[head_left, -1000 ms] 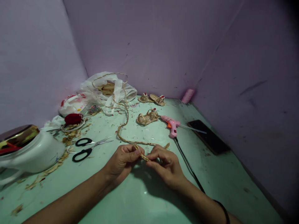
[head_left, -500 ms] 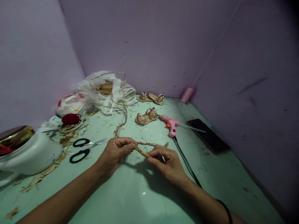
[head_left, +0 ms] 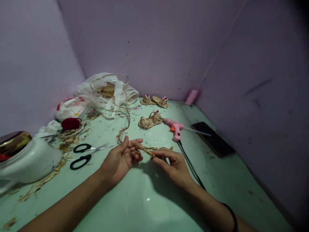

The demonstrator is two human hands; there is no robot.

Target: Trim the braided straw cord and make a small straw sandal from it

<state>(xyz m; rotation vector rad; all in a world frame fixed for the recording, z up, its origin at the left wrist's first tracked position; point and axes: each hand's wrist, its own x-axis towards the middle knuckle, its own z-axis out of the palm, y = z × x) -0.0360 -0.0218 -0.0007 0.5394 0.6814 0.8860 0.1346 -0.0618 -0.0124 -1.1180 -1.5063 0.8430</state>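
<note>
A tan braided rope point(head_left: 147, 151) runs between my two hands above the green table. My right hand point(head_left: 172, 164) pinches it between thumb and fingertips. Palm up and thumb lifted, my left hand point(head_left: 123, 158) is open, and the rope lies across its fingers without a grip. One loose end of the rope shows just behind my right fingers. The other length trails back past my left hand toward a white plastic bag point(head_left: 132, 95). Black-handled scissors point(head_left: 83, 161) lie with blades parted, left of my left hand.
Beyond my hands sit a small woven slipper point(head_left: 150, 121), a pink glue gun point(head_left: 177, 127) with a cord, and a dark phone point(head_left: 213, 138). More small woven slippers point(head_left: 160, 101) lie at the back. A white pot point(head_left: 36, 161) and fibre scraps occupy the left side.
My left hand has let go of its pinch on the rope, thumb lifting and palm turning up. My right hand still pinches the rope. The view has shifted slightly.
</note>
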